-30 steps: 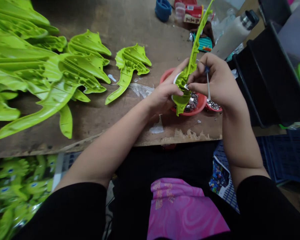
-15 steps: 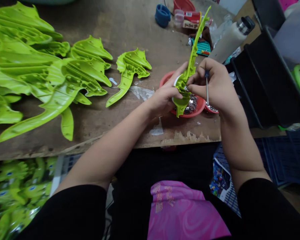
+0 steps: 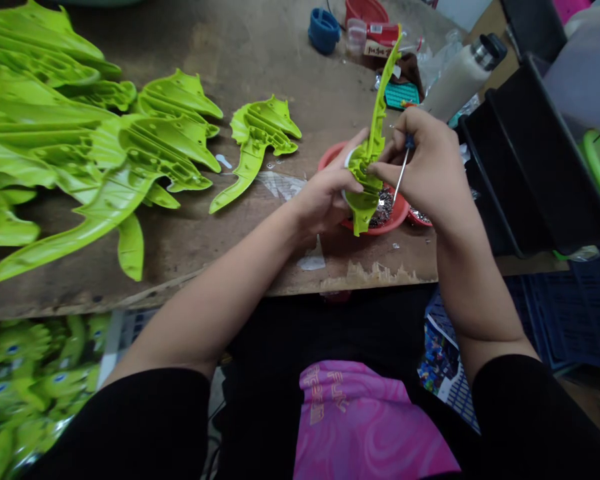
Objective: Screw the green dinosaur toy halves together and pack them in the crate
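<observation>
My left hand (image 3: 325, 193) is closed round a lime-green plastic shell half (image 3: 380, 120), held upright with its ribbed inside toward my right hand. With thumb and fingertips at the shell's middle, my right hand (image 3: 425, 153) also keeps a thin screwdriver (image 3: 403, 172) tucked in its fingers, shaft pointing down. Whether a small part sits between those fingertips is hidden. Below the shell stands a red bowl (image 3: 397, 217) of small metal pieces. A second small red dish (image 3: 421, 219) of metal bits is beside it, partly behind my right wrist.
Several lime-green shells (image 3: 95, 140) are piled at the left, one single shell (image 3: 260, 137) nearer the middle. A white bottle (image 3: 455, 83) and black bins (image 3: 530, 160) stand at the right. A blue cup (image 3: 324, 30) and plastic bottle (image 3: 380, 37) lie farther back. Bagged green parts (image 3: 35, 393) sit below left.
My right fingertips have shifted slightly inward against the shell. The screwdriver has swung from near vertical to a slant, its tip now over the red bowl. The shell's upper end has moved a little left.
</observation>
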